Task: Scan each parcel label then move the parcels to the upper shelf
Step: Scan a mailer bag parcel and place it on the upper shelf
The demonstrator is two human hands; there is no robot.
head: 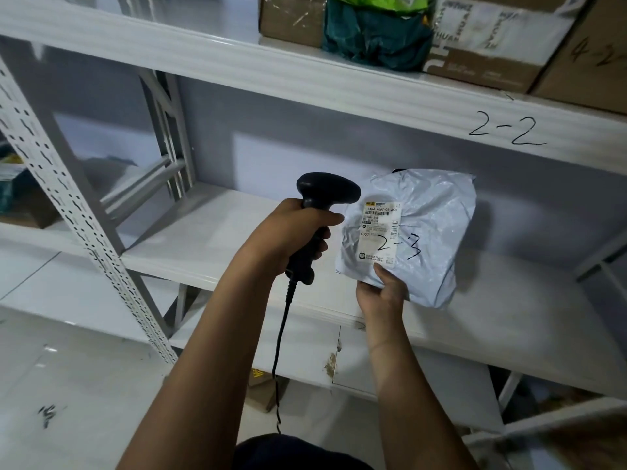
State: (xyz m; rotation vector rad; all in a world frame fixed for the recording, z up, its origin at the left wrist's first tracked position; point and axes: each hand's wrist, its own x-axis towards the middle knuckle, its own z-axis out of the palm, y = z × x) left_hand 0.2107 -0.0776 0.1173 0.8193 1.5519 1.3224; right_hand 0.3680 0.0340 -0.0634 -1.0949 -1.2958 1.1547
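A white plastic mailer parcel (431,232) stands tilted up on the middle shelf (210,245), its label (381,232) facing me with "2-3" handwritten across it. My right hand (381,295) grips the parcel's lower left corner, thumb on the front. My left hand (298,232) grips the handle of a black corded barcode scanner (325,191), whose head sits just left of the label and points at it. The upper shelf (305,76), marked "2-2", runs above.
On the upper shelf at the right stand cardboard boxes (492,45) and a green bag parcel (376,32). A perforated white upright (68,212) rises at the left. The scanner cable (280,344) hangs down in front of the lower shelf. More parcels lie at the far left.
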